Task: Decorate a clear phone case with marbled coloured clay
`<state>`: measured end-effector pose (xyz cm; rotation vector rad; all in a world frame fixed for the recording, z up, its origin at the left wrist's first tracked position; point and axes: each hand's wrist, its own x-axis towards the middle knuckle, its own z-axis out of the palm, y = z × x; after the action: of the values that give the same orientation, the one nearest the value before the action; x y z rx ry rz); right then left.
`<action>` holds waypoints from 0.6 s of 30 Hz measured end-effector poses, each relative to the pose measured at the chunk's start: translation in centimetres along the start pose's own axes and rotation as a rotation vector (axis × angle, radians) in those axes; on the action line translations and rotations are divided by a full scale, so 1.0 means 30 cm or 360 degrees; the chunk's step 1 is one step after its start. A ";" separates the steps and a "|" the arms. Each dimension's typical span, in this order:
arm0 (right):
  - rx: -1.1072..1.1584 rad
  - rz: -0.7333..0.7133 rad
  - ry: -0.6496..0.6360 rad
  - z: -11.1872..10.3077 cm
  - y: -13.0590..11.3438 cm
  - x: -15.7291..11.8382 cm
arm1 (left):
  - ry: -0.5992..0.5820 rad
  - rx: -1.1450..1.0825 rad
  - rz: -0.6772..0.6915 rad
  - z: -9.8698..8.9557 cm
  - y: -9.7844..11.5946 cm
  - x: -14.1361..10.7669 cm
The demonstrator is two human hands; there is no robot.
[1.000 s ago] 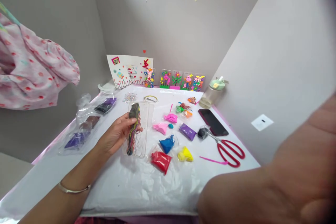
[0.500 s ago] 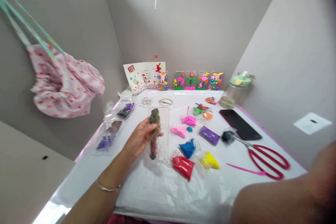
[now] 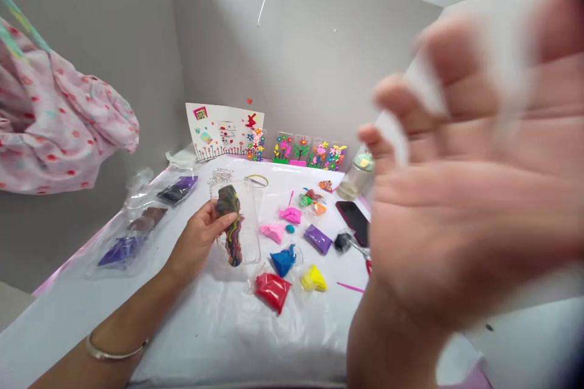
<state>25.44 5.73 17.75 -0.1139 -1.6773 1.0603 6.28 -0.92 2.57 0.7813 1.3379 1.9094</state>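
My left hand [image 3: 194,240] grips a clear phone case [image 3: 250,237] at its left edge, the thumb resting on top. Along the case runs a strip of dark clay [image 3: 233,237] streaked with yellow, pink and black, and the thumb presses on it. Close to the camera and blurred, my right hand [image 3: 447,206] is raised at the right with its palm showing. Its fingers are spread and nothing is in them. Small clay packs lie right of the case: blue [image 3: 283,260], red [image 3: 272,292], yellow [image 3: 314,278], pink [image 3: 272,231] and purple [image 3: 318,239].
Behind the right hand are a phone [image 3: 352,222], a black clay pack [image 3: 342,242] and partly hidden scissors [image 3: 367,262]. A bottle [image 3: 356,176] stands at the back right. Decorated panels [image 3: 301,149] and a drawing [image 3: 223,134] lean on the wall. Bagged packs [image 3: 121,251] lie left.
My right hand has come up into view, open, in front of the camera. The view has turned right. My left hand keeps its hold, and the clay strip now shows its broad streaked face.
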 end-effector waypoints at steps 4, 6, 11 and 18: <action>0.0002 0.0220 -0.0243 0.063 0.219 -0.012 | 0.0043 -0.0040 0.0040 -0.003 0.008 0.009; -0.0174 0.0472 -0.0303 0.095 0.348 -0.086 | 0.0061 0.0003 0.0045 -0.006 0.002 0.009; 0.0292 0.1116 -0.0417 0.141 0.532 -0.255 | -0.0069 0.0090 0.0012 0.004 -0.025 -0.001; 0.0788 0.1246 0.0019 0.126 0.567 -0.257 | -0.0266 0.0154 -0.0043 0.013 -0.042 -0.006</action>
<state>18.30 9.40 0.47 -0.4759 -1.3171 2.0212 6.93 -0.55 1.47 0.9443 1.3376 1.7283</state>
